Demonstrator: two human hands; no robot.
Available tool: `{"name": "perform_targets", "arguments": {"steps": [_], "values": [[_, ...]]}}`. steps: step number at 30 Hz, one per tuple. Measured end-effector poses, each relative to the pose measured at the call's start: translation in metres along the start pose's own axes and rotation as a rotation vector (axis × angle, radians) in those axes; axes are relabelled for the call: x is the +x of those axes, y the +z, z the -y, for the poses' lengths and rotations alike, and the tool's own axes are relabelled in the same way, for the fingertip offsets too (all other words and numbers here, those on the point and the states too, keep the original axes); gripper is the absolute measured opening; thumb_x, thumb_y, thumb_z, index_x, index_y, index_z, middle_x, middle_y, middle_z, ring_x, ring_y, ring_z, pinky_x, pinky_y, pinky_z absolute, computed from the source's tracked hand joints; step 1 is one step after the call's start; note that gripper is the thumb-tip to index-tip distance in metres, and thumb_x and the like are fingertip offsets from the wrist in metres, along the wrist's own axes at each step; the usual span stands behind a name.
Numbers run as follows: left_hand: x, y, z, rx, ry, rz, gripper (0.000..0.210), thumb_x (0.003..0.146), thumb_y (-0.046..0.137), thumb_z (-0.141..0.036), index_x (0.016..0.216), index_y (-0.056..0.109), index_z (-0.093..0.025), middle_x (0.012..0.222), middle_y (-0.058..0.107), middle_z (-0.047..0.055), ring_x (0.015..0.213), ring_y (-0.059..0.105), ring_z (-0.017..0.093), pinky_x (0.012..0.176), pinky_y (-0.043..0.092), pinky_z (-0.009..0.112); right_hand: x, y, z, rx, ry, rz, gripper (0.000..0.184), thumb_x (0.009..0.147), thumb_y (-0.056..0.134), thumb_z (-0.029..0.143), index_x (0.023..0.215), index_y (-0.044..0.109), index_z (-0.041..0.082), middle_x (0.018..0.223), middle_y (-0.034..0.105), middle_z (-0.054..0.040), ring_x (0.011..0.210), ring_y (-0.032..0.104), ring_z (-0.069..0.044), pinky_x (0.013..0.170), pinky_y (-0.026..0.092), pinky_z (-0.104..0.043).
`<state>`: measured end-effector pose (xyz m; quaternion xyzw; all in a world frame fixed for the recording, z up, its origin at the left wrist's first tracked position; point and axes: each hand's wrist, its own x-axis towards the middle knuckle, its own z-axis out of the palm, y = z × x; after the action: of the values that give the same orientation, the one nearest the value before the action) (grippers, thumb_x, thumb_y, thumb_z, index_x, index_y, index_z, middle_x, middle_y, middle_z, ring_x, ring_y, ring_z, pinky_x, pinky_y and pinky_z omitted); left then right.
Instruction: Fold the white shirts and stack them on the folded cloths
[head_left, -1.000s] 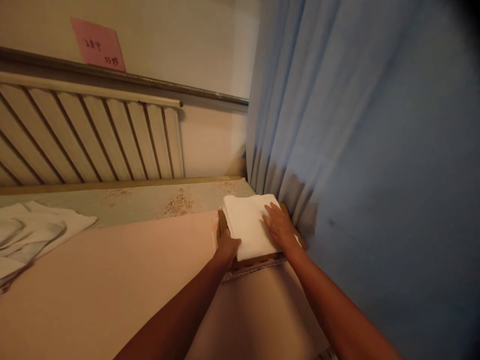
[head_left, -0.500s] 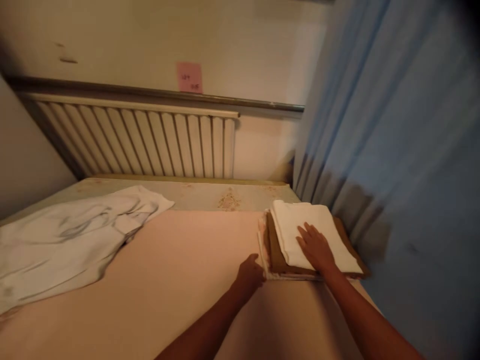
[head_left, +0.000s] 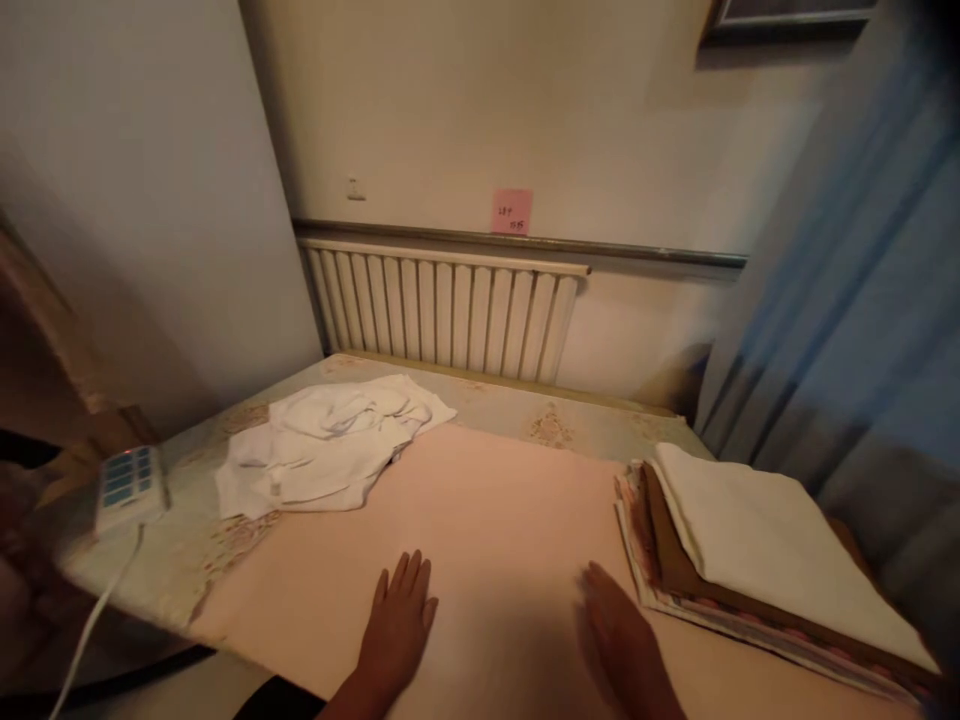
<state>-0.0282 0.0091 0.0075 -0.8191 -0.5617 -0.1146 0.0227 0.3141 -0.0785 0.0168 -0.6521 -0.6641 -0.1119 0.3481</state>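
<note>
My left hand (head_left: pixel 396 622) lies flat on a pale pink sheet (head_left: pixel 495 500) covering the table, fingers stretched and holding nothing. Over the same sheet, just left of a stack of folded cloths, my right hand (head_left: pixel 616 635) is slightly blurred, its fingers extended and nothing in it. The stack has a folded white cloth (head_left: pixel 787 550) on top, a brown cloth (head_left: pixel 675 560) under it and patterned layers below. A crumpled white garment (head_left: pixel 337 440) rests at the back left of the sheet.
A white power strip (head_left: pixel 131 485) with a cord sits on the table's left corner. A floral tablecloth (head_left: pixel 551 425) shows at the back edge. Behind stands a radiator (head_left: pixel 450 310) below a pink note (head_left: pixel 511 211). A blue curtain (head_left: pixel 840 330) hangs at right.
My right hand has left the white cloth on the stack and moved to the pink sheet. My left hand has moved away from the stack's edge, leftward. The view has turned left.
</note>
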Motion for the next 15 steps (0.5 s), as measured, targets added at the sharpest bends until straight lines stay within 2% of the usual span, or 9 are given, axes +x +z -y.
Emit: {"name": "perform_targets", "arguments": {"steps": [3, 5, 8, 15], "values": [[-0.004, -0.010, 0.028, 0.046, -0.006, -0.003, 0.050, 0.092, 0.035, -0.034, 0.139, 0.044, -0.024, 0.148, 0.038, 0.008, 0.139, 0.030, 0.028, 0.110, 0.027, 0.053, -0.024, 0.049, 0.032, -0.018, -0.071, 0.015, 0.034, 0.090, 0.043, 0.034, 0.113, 0.066, 0.024, 0.119, 0.066, -0.0090, 0.106, 0.064, -0.027, 0.087, 0.057, -0.044], [-0.003, -0.013, 0.042, 0.055, -0.023, 0.000, 0.051, 0.091, 0.035, -0.035, 0.140, 0.043, -0.024, 0.149, 0.037, 0.008, 0.139, 0.029, 0.029, 0.110, 0.026, 0.054, -0.032, 0.069, 0.044, -0.048, -0.156, 0.016, 0.032, 0.088, 0.045, 0.029, 0.112, 0.066, 0.026, 0.119, 0.066, -0.0072, 0.107, 0.064, -0.028, 0.088, 0.056, -0.047], [0.002, -0.014, 0.058, 0.049, -0.053, -0.005, 0.052, 0.091, 0.036, -0.037, 0.140, 0.042, -0.023, 0.149, 0.035, 0.008, 0.139, 0.028, 0.030, 0.110, 0.025, 0.054, -0.036, 0.086, 0.047, -0.094, -0.281, 0.005, 0.031, 0.085, 0.049, 0.024, 0.112, 0.066, 0.025, 0.119, 0.066, -0.0075, 0.109, 0.063, -0.030, 0.088, 0.055, -0.049], [0.022, -0.008, 0.073, 0.014, -0.122, -0.111, 0.048, 0.091, 0.032, -0.027, 0.132, 0.052, -0.012, 0.141, 0.048, 0.014, 0.135, 0.038, 0.026, 0.111, 0.028, 0.046, -0.021, 0.107, 0.039, -0.156, -0.315, -0.041, 0.034, 0.082, 0.050, 0.021, 0.112, 0.066, 0.027, 0.117, 0.067, -0.0075, 0.105, 0.065, -0.028, 0.085, 0.056, -0.044]]}}
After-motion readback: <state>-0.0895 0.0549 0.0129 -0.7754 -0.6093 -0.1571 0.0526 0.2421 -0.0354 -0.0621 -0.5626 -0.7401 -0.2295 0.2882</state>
